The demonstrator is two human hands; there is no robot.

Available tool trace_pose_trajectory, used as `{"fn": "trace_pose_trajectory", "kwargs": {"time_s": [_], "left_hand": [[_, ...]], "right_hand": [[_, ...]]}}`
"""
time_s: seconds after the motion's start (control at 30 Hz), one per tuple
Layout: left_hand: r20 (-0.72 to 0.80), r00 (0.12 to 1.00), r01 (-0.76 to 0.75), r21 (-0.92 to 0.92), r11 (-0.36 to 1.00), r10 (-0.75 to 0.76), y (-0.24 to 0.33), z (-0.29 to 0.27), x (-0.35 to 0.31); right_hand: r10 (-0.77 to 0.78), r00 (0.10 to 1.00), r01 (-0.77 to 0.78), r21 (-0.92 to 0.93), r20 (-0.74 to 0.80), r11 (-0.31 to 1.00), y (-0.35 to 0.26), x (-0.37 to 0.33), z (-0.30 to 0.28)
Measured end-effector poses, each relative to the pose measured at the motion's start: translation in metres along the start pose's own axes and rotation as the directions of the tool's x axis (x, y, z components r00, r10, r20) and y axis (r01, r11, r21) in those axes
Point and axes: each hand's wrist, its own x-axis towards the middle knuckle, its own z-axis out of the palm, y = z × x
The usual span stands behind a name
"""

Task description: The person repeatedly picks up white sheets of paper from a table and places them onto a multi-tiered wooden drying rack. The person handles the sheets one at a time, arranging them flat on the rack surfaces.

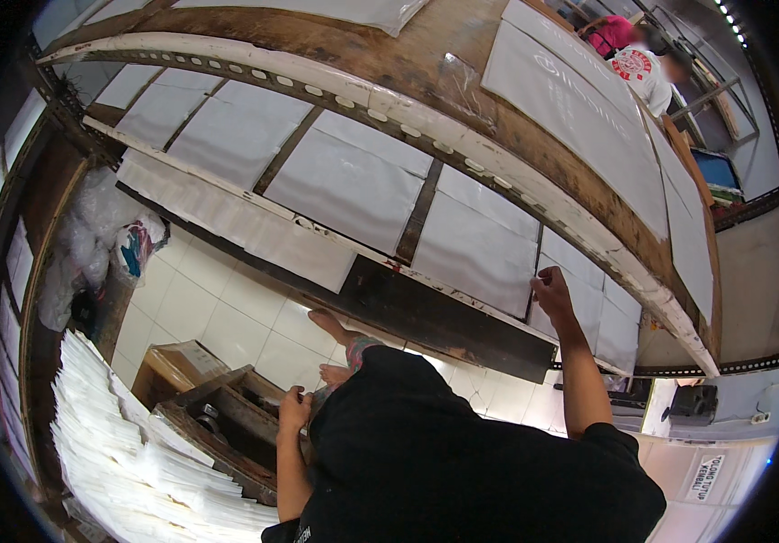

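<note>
My right hand (551,291) reaches out over the middle shelf with its fingers closed. Its fingertips are at the right edge of a flat white sheet (480,244), by the narrow gap beside another white sheet (570,290). Whether anything is pinched in them is too small to see. Low at my left side, my left hand (294,409) is curled near a worn wooden box (218,412). What it holds, if anything, is hidden. More white sheets (344,176) lie side by side along that shelf, with dark strips between them.
An upper shelf with a perforated metal edge (389,113) crosses above, bearing larger white sheets (579,100). A tall stack of white sheets (127,452) stands at lower left, near a cardboard box (181,366). Clear plastic bags (91,226) lie farther left. Two people (638,72) are at far right.
</note>
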Motion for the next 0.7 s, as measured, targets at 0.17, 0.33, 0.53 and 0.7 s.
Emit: {"fn": "trace_pose_trajectory", "kwargs": {"time_s": [0.17,0.33,0.53,0.7], "left_hand": [[0.020,0.999,-0.047,0.009,0.999,0.047,-0.002,0.001,0.001],[-0.005,0.996,-0.084,0.008,0.996,0.084,-0.001,0.006,0.004],[-0.074,0.994,-0.082,-0.035,0.996,0.080,0.000,0.004,0.002],[-0.169,0.984,-0.083,-0.119,0.989,0.063,0.013,-0.005,-0.019]], "right_hand": [[-0.302,0.941,0.282,-0.140,-0.151,0.949,-0.013,-0.003,0.013],[-0.369,0.929,0.366,0.071,0.026,0.928,-0.069,-0.029,0.051],[-0.567,0.737,0.543,0.179,0.368,0.821,-0.150,-0.096,0.125],[-0.621,0.430,0.449,0.441,0.655,0.777,-0.175,-0.142,0.186]]}}
